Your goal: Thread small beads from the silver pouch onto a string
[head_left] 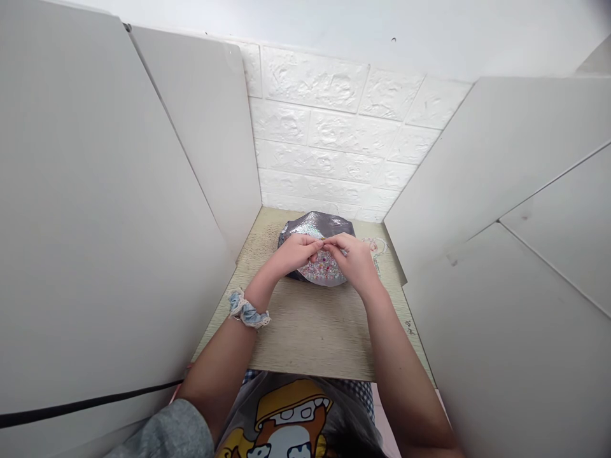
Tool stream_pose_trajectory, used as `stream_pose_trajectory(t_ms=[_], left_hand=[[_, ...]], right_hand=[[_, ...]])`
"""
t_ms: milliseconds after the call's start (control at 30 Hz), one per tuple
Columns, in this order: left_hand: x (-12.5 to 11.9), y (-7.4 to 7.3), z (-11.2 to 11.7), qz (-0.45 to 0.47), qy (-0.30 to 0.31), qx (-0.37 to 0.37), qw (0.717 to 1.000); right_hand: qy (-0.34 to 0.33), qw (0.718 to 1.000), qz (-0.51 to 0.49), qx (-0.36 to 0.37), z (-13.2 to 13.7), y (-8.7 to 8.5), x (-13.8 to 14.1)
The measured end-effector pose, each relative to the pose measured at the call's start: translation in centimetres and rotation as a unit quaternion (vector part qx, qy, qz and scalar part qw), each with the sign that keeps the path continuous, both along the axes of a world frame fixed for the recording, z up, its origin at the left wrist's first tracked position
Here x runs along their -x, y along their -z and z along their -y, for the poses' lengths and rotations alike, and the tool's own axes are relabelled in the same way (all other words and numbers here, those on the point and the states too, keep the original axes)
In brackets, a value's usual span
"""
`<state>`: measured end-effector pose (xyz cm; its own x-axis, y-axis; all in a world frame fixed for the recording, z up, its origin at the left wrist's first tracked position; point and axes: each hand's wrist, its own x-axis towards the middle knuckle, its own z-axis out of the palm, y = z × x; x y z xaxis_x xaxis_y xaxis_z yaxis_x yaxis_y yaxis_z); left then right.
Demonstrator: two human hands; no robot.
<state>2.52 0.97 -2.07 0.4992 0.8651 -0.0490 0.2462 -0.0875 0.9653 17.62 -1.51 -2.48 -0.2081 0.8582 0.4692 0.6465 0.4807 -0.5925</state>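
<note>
My left hand point(300, 250) and my right hand point(351, 256) meet fingertip to fingertip above a pile of small beads point(323, 270). Both are closed in a pinch, and whatever is between the fingertips is too small to make out. The beads are mostly pale pink and white with a few red ones. They lie in an opened silver-grey bag point(321, 222), whose shiny side rises behind my fingers. Part of the pile is hidden by my hands.
Beaded strands point(380, 245) lie to the right of the bag on the wooden tabletop point(315, 331). A few tiny metallic pieces point(409, 327) sit near the right edge. White panels point(191, 146) enclose both sides, with a white brick-patterned wall point(329, 140) behind.
</note>
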Motion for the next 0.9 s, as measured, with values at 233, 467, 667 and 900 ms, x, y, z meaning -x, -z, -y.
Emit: stream_pose_trajectory(t_ms=[233, 467, 667, 900], left_hand=[[0.05, 0.11, -0.06, 0.005, -0.012, 0.004, 1.0], [0.05, 0.05, -0.03, -0.002, -0.004, -0.002, 1.0], [0.06, -0.06, 0.09, -0.002, 0.002, -0.009, 1.0], [-0.01, -0.02, -0.02, 0.008, 0.008, 0.01, 1.0]], right_hand=[[-0.001, 1.0, -0.001, 0.0, 0.15, -0.18, 0.24], [-0.007, 1.0, 0.003, -0.005, 0.04, -0.01, 0.19], [0.026, 1.0, 0.01, -0.001, -0.1, 0.26, -0.03], [-0.003, 1.0, 0.023, -0.013, 0.06, 0.13, 0.1]])
